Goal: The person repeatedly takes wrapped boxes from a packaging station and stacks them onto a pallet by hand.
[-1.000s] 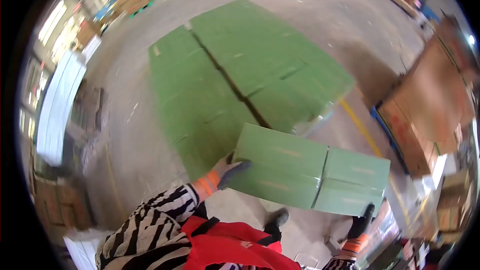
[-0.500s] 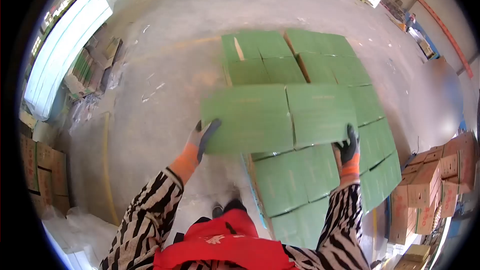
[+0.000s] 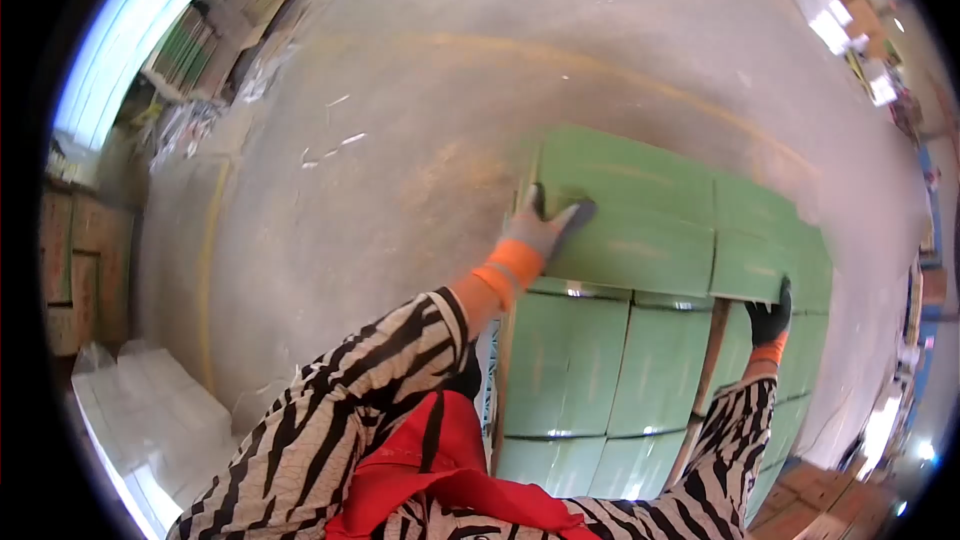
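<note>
Two joined rectangular green cardboard boxes [image 3: 640, 245] lie along the far part of a stack of glossy green cardboard boxes [image 3: 570, 365]; their underside is hidden, so whether they touch the stack cannot be told. The left hand [image 3: 550, 225], in a grey glove with dark fingertips and an orange cuff, has hold of the pair's left end, thumb and fingers spread wide. The right hand [image 3: 770, 315], in a similar dark glove, grips the pair's near right corner, thumb up against the face, its other fingers partly hidden. The striped black-and-white sleeve [image 3: 720, 430] on the right covers some of the stack, whose near edge is cut off. Left of the stack, beyond a red apron [image 3: 450, 475], a white plastic-wrapped bundle [image 3: 165, 410] and brown cardboard cartons [image 3: 95, 240] run into the dark rim of the view. Right of the stack, a patch is smeared and hard to make out. The pale printing on the green faces is too faint to read, and no lettering on the brown cartons is legible.
</note>
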Motion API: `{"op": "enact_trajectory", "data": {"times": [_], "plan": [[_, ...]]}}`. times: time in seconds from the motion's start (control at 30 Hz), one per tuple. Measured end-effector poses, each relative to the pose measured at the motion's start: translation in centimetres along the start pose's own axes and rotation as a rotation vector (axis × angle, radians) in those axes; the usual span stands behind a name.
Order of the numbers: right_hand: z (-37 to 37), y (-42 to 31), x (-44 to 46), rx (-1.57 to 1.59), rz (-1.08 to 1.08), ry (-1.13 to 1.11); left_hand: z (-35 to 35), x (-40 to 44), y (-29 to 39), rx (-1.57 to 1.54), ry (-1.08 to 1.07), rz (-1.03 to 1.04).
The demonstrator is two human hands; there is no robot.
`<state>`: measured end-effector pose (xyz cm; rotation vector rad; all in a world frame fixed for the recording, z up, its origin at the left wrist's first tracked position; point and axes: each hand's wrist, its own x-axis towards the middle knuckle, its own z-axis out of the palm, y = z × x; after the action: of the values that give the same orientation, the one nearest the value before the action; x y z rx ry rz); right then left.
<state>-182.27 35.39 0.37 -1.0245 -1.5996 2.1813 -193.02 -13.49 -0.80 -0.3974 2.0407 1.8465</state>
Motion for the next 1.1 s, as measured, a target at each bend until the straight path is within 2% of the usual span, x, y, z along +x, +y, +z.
{"op": "enact_trajectory", "data": {"times": [0.03,0.1,0.13,0.23,0.33,0.4,0.43,0.47,0.5,0.53,0.63,0.67,0.7,0.77,0.87,0.93,0.97,1.07,1.1], "plan": [[0.8,0.7,1.6,0.006,0.014,-0.023,0.1,2.2,-0.3,0.242,0.057,-0.063],[2.8,3.1,4.9,0.013,0.061,0.022,-1.4,3.9,2.2,0.385,-0.001,-0.226],[1.0,1.2,3.0,0.0,0.091,0.02,-0.9,0.2,4.5,0.457,-0.045,-0.294],[0.6,2.3,5.2,-0.126,0.118,-0.02,-1.0,2.9,0.8,0.557,-0.001,-0.272],[0.4,1.6,4.2,-0.244,0.116,0.0,-0.1,2.7,-2.1,0.752,0.157,-0.066],[0.6,0.9,4.8,-0.378,0.104,-0.015,-0.3,2.6,-2.2,0.663,0.198,-0.068],[3.8,-0.1,3.7,-0.549,0.122,0.104,-0.7,3.1,-2.0,0.626,0.206,-0.056],[1.2,1.9,6.0,-0.59,-0.094,0.043,-1.4,5.6,-5.1,0.532,0.09,-0.095],[6.3,1.0,2.3,-0.51,-0.089,0.341,-2.4,6.8,-6.8,0.454,0.012,-0.082],[8.2,2.3,1.4,-0.573,-0.193,0.331,-3.7,6.2,-6.6,0.39,-0.025,-0.021],[10.1,6.4,-8.9,-0.625,-0.54,0.212,-5.0,3.1,-4.0,0.259,-0.137,0.224],[9.5,8.3,-13.1,-0.623,-0.597,0.169,-6.3,0.8,-3.5,0.237,-0.157,0.301],[12.0,5.9,-23.6,-0.669,-0.704,0.293,-7.7,-2.5,-2.8,0.227,-0.166,0.381],[9.9,8.1,-36.1,-0.785,-0.525,0.326,-10.3,-10.1,-2.2,0.189,-0.195,0.532],[3.1,14.2,-53.0,-0.579,-0.364,0.597,-13.3,-23.2,-2.4,0.148,-0.366,0.688],[-5.5,18.9,-61.3,-0.779,-0.19,0.904,-13.3,-31.2,-3.4,0.139,-0.617,0.694],[-10.0,21.5,-65.3,-0.924,-0.283,1.084,-13.5,-34.7,-3.7,0.139,-0.772,0.678],[-18.6,20.8,-77.5,-1.147,0.069,1.435,-13.5,-44.0,-4.9,0.109,-1.185,0.512],[-23.9,21.9,-80.5,-1.292,0.067,1.532,-12.0,-47.1,-5.6,0.181,-1.283,0.529]]}}
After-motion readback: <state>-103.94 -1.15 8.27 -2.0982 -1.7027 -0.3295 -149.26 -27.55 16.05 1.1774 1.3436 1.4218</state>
